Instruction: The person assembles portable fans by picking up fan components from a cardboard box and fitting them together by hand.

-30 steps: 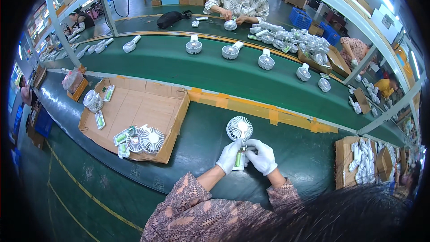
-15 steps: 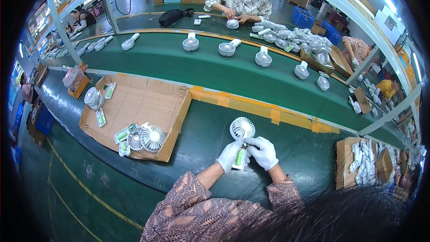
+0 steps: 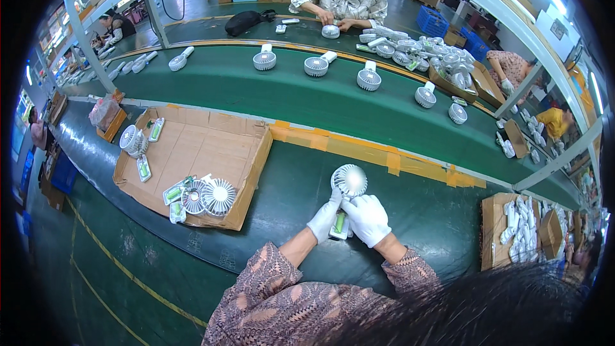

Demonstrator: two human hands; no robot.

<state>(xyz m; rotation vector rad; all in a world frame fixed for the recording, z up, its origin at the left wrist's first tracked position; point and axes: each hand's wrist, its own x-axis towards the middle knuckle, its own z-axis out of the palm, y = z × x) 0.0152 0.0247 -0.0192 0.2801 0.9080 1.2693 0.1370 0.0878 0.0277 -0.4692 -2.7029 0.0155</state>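
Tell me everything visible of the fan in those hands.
The white, plastic-looking fan has a round, radially slatted head with a pale centre. Its open handle, at the near end, shows a green cylinder. The left hand and right hand cover its neck. Whether it rests on the dark green surface is unclear.

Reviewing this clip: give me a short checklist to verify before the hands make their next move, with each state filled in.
1. Left hand on the fan: ok, its fingers are at the lower edge of the round head.
2. Right hand on the fan: ok, its fingertips are close beside the left hand's, just below the head.
3. Handle closed over the green battery: not ok, the battery shows between the hands.
4. Parts under the fingers properly seated: cannot tell, the gloves hide them.
5. Cardboard tray apart from both hands: ok, it lies to their left.
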